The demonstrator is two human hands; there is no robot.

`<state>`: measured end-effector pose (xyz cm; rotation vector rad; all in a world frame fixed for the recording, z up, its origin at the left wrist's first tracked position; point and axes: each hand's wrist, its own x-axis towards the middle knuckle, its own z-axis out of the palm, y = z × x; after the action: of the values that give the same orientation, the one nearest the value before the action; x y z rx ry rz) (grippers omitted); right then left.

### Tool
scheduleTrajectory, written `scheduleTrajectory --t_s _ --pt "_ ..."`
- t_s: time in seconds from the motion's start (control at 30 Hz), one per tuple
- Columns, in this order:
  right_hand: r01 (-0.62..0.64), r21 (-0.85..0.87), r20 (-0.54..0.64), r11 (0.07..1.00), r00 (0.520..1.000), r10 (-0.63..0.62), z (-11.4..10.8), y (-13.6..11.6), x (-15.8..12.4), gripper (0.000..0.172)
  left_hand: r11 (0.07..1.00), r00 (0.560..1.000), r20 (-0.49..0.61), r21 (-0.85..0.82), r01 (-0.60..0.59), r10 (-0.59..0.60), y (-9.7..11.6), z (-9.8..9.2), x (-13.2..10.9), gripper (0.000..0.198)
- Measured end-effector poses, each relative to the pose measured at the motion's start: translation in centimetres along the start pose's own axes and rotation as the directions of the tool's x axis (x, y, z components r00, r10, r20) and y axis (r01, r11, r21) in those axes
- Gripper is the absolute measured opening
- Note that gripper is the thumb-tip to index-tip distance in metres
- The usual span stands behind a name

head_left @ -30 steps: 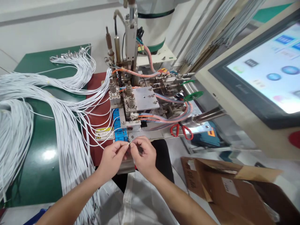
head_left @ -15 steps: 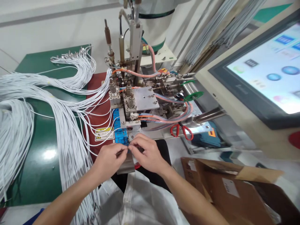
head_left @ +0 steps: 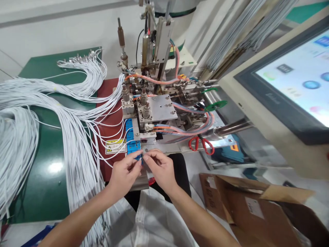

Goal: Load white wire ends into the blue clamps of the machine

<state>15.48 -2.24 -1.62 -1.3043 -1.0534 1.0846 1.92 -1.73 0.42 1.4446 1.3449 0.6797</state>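
My left hand (head_left: pixel 125 173) is closed in a pinch at the near end of a row of blue blocks (head_left: pixel 133 146). One white cable (head_left: pixel 106 162) runs from the bundle to this hand, its end hidden by the fingers. Close against it, my right hand (head_left: pixel 161 168) also pinches with thumb and forefinger. A tiny dark piece (head_left: pixel 141 156) shows between the fingertips, too small to name. Other white cables lead into the blue blocks, which sit along the left edge of a metal machine (head_left: pixel 158 108).
Thick bundles of white cable (head_left: pixel 72 154) cover much of the green mat (head_left: pixel 50 192) on the left. Red-handled scissors (head_left: pixel 202 144) and a wire spool (head_left: pixel 212 99) are on the machine's right. A touchscreen (head_left: pixel 295 79) juts in above an open cardboard box (head_left: pixel 246 206).
The machine's upright unit at the back has shifted to the right. My fingertips have moved slightly up, and both hands stay pinched together. The view has tilted a little.
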Motion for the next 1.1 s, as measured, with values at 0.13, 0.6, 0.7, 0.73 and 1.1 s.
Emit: scheduleTrajectory --t_s 0.13,0.6,0.7,0.73,1.1 --pt "0.014 -0.04 -0.036 0.999 0.999 -0.016 0.5 0.3 -0.3 0.012 1.0 1.0 -0.005 -0.023 0.003 -0.003 -0.1 0.2 0.1 0.03" --pt "0.126 -0.494 0.119 0.861 0.99 -0.076 -0.5 2.2 0.8 0.015 0.866 0.984 0.1 0.467 -0.177 0.148 -0.3 -3.6 1.5 0.013" --pt "0.104 -0.525 0.12 0.845 0.992 -0.048 -0.3 2.2 0.7 0.016 0.835 0.979 0.101 0.511 -0.203 0.176 -1.0 -3.8 1.7 0.015" --pt "0.096 -0.535 0.111 0.84 0.993 -0.043 -0.2 2.2 0.6 0.016 0.832 0.98 0.096 0.518 -0.199 0.175 -1.2 -3.7 1.8 0.015" --pt "0.057 -0.548 0.164 0.835 0.986 0.041 -0.6 2.7 1.5 0.016 0.719 0.98 0.12 0.667 -0.197 0.157 -0.2 -2.9 2.2 0.022"
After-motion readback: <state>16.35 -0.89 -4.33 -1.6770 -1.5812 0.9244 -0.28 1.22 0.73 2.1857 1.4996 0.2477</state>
